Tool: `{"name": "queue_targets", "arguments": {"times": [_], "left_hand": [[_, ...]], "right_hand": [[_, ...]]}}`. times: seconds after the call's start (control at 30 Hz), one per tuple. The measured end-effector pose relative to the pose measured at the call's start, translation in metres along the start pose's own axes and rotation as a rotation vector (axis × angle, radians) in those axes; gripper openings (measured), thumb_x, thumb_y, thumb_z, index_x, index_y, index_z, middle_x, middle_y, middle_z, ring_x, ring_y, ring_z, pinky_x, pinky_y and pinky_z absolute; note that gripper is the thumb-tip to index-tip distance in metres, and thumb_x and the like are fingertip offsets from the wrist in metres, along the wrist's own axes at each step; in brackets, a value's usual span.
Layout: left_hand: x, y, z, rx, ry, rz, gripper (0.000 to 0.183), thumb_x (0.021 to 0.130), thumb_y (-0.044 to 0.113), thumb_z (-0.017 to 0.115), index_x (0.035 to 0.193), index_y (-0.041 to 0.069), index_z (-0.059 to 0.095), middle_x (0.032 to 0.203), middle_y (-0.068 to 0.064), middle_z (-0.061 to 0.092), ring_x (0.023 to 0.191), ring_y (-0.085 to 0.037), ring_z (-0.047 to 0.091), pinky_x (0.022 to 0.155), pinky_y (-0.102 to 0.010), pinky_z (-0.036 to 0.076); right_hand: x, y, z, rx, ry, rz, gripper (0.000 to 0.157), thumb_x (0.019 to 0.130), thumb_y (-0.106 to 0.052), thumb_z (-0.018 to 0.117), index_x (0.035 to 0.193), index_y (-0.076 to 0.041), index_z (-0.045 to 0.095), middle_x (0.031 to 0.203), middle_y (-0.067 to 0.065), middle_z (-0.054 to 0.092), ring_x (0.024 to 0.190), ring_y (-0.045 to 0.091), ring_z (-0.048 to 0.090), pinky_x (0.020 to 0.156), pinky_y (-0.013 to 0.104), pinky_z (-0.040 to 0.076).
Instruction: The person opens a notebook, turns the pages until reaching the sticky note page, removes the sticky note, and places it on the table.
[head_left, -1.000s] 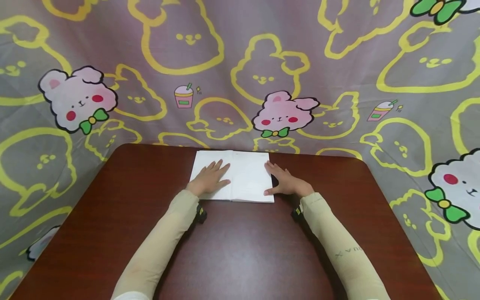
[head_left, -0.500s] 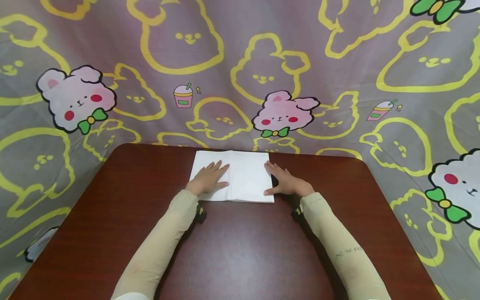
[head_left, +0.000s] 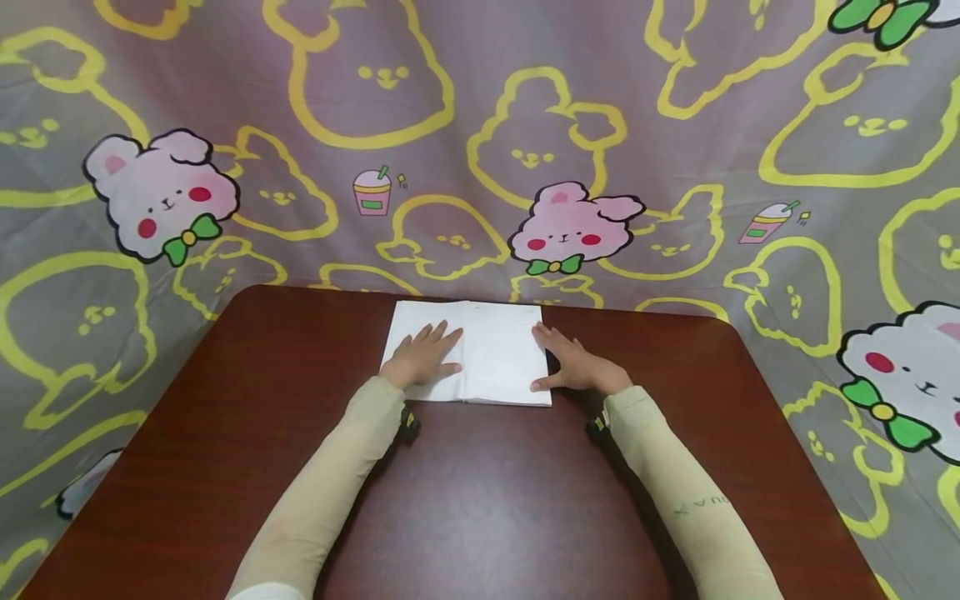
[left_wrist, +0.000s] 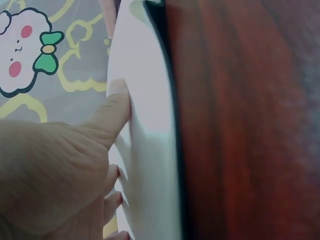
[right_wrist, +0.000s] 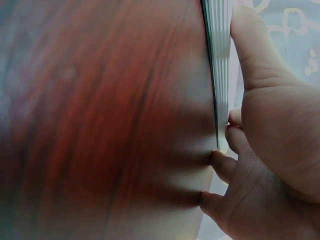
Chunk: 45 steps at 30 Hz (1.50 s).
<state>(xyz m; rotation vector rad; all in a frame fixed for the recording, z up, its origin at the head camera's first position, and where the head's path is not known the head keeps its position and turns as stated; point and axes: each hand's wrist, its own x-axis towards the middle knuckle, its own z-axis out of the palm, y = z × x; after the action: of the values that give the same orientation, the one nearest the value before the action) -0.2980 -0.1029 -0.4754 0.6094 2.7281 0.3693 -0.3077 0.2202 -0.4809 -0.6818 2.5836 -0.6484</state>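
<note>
An open book [head_left: 502, 350] with white pages and a dark cover edge lies flat at the far side of the table. My left hand [head_left: 422, 357] rests on its left page, fingers spread, the thumb pointing toward the middle fold. At the right edge is my right hand [head_left: 576, 365], its thumb and a fingertip on the page margin. In the right wrist view the thumb touches the top of the page stack [right_wrist: 220, 60], while other fingertips reach the table beside it. The left wrist view has the left thumb [left_wrist: 119, 102] laid straight on the page.
The dark reddish-brown wooden table [head_left: 480, 500] has rounded far corners. Right behind its far edge hangs a grey curtain [head_left: 450, 167] with yellow outlines and pink rabbit heads. A black wrist camera [head_left: 597, 427] sits under the right sleeve.
Both hands and the book keep the same places on the table. The whole head view has shifted slightly.
</note>
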Motion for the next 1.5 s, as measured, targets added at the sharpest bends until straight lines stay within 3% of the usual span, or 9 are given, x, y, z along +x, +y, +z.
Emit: {"name": "queue_targets", "arguments": {"times": [0.47, 0.6, 0.7, 0.9, 1.03, 1.17, 1.27, 1.5], "left_hand": [[-0.006, 0.004, 0.006, 0.018, 0.055, 0.004, 0.067, 0.108, 0.044, 0.044, 0.164, 0.016, 0.021, 0.169, -0.02, 0.012, 0.154, -0.045, 0.013, 0.122, -0.065, 0.015], [-0.01, 0.006, 0.012, 0.064, 0.109, 0.079, 0.061, 0.108, 0.037, 0.046, 0.16, 0.008, 0.031, 0.165, -0.025, 0.024, 0.152, -0.044, 0.024, 0.122, -0.058, 0.024], [-0.013, 0.008, 0.014, 0.076, 0.19, 0.16, 0.054, 0.106, 0.029, 0.055, 0.152, 0.002, 0.045, 0.159, -0.027, 0.036, 0.148, -0.042, 0.035, 0.121, -0.052, 0.03], [-0.017, 0.017, 0.016, 0.029, 0.325, 0.297, 0.04, 0.098, 0.019, 0.067, 0.134, 0.002, 0.063, 0.148, -0.023, 0.053, 0.139, -0.036, 0.049, 0.116, -0.046, 0.039], [-0.018, 0.027, 0.017, 0.02, 0.365, 0.372, 0.026, 0.097, 0.019, 0.07, 0.119, 0.004, 0.072, 0.126, -0.014, 0.067, 0.121, -0.03, 0.062, 0.105, -0.043, 0.049], [-0.019, 0.037, 0.018, 0.019, 0.36, 0.41, 0.016, 0.096, 0.023, 0.072, 0.104, 0.009, 0.074, 0.101, -0.003, 0.069, 0.096, -0.021, 0.066, 0.089, -0.038, 0.054], [-0.02, 0.042, 0.02, 0.031, 0.347, 0.409, 0.014, 0.093, 0.026, 0.075, 0.095, 0.012, 0.073, 0.091, 0.001, 0.067, 0.084, -0.015, 0.064, 0.08, -0.035, 0.054], [-0.018, 0.048, 0.021, 0.023, 0.301, 0.384, 0.018, 0.088, 0.028, 0.08, 0.084, 0.015, 0.068, 0.073, 0.006, 0.056, 0.068, -0.01, 0.05, 0.065, -0.029, 0.046]], "right_hand": [[-0.001, 0.002, 0.001, -0.007, 0.007, -0.016, 0.117, 0.085, -0.046, 0.08, 0.163, -0.003, 0.006, 0.171, 0.018, 0.002, 0.157, 0.042, -0.002, 0.119, 0.072, 0.0], [-0.002, 0.004, 0.003, -0.013, 0.017, -0.028, 0.116, 0.085, -0.045, 0.081, 0.163, -0.002, 0.007, 0.171, 0.019, 0.003, 0.156, 0.043, 0.0, 0.117, 0.074, 0.002], [-0.001, 0.006, 0.003, -0.012, 0.024, -0.035, 0.115, 0.085, -0.046, 0.08, 0.163, -0.001, 0.007, 0.17, 0.02, 0.004, 0.156, 0.044, 0.0, 0.117, 0.075, 0.003], [-0.001, 0.008, 0.003, -0.019, 0.029, -0.026, 0.115, 0.085, -0.046, 0.08, 0.163, -0.002, 0.007, 0.171, 0.019, 0.004, 0.156, 0.044, 0.0, 0.117, 0.075, 0.003], [-0.002, 0.008, 0.003, -0.018, 0.026, -0.025, 0.115, 0.085, -0.046, 0.08, 0.163, -0.002, 0.007, 0.171, 0.019, 0.004, 0.156, 0.043, 0.0, 0.118, 0.074, 0.002], [-0.002, 0.007, 0.003, -0.015, 0.027, -0.025, 0.115, 0.085, -0.046, 0.08, 0.163, -0.002, 0.007, 0.171, 0.019, 0.004, 0.156, 0.043, 0.0, 0.117, 0.074, 0.003], [-0.002, 0.006, 0.003, -0.013, 0.026, -0.022, 0.116, 0.085, -0.047, 0.08, 0.163, -0.003, 0.007, 0.171, 0.019, 0.003, 0.156, 0.043, 0.0, 0.118, 0.074, 0.003], [-0.001, 0.003, 0.003, -0.012, 0.027, -0.027, 0.114, 0.086, -0.046, 0.08, 0.163, -0.003, 0.007, 0.171, 0.018, 0.003, 0.156, 0.043, 0.0, 0.118, 0.074, 0.002]]}}
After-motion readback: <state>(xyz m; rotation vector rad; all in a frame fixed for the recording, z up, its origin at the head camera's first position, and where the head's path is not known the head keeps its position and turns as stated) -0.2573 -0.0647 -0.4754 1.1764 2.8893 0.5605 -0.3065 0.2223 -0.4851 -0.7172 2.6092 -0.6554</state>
